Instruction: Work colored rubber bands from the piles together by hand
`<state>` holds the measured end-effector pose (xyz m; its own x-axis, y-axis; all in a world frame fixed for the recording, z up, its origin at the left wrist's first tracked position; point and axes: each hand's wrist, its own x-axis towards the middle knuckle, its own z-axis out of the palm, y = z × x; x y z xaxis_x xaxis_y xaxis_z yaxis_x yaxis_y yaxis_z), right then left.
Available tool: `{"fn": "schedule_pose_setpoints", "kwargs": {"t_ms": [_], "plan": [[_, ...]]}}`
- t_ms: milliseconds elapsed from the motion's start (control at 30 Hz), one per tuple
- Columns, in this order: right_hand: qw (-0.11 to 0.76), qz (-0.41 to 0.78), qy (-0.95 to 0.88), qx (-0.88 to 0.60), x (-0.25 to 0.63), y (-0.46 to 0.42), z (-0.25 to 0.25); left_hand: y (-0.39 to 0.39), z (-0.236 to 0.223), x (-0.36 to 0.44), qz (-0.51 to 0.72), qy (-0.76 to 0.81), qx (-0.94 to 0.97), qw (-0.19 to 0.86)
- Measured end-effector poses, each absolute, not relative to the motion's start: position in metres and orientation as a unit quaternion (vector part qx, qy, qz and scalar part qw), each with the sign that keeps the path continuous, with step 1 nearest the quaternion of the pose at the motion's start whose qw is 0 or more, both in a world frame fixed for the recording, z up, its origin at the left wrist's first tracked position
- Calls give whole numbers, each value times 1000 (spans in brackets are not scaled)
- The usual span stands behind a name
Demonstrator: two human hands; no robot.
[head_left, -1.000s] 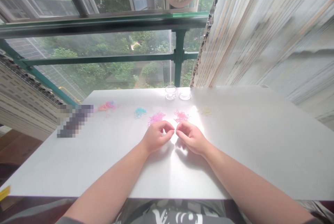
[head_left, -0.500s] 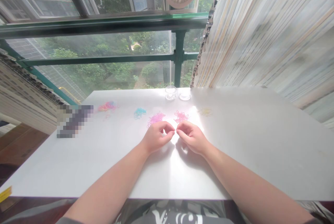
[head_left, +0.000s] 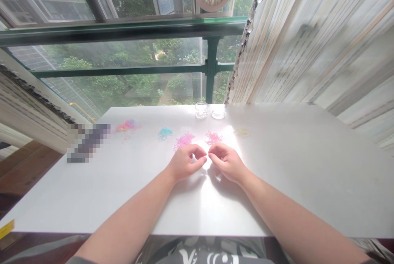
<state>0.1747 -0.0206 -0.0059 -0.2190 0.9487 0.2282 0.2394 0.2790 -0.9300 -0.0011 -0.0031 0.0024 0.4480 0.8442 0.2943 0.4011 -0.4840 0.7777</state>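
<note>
Fingertip work appears to be in hand over the middle of the desk (head_left: 308, 173), where the left hand (head_left: 184, 163) and the right hand (head_left: 227, 163) are held almost tip to tip. For such a pose, small, even finger control is judged to be needed. In each grip, thumb and forefinger are brought close together; whether anything is pinched cannot be told. Just beyond the left grip, towards the far edge, a magenta pile of small loops (head_left: 184, 140) is seen, and just beyond the right grip, a coral-pink pile (head_left: 213, 137). A turquoise pile (head_left: 165, 133) and, nearer the far left corner, a mixed-colour pile (head_left: 127, 125) are spread to the left; a yellow pile (head_left: 242, 132) is set to the right. By the far edge, a clear round container (head_left: 201, 110) is placed beside a clear shallow dish (head_left: 218, 113).
</note>
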Motion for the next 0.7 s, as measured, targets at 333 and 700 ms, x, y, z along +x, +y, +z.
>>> {"fn": "schedule_pose_setpoints", "kwargs": {"t_ms": [333,700], "plan": [[431,405,-674,-443,176,-21,-4,-2,2,-1,350,411,780,317],[437,399,-677,-438,175,-21,-3,-2,3,-1,347,410,780,321]]}}
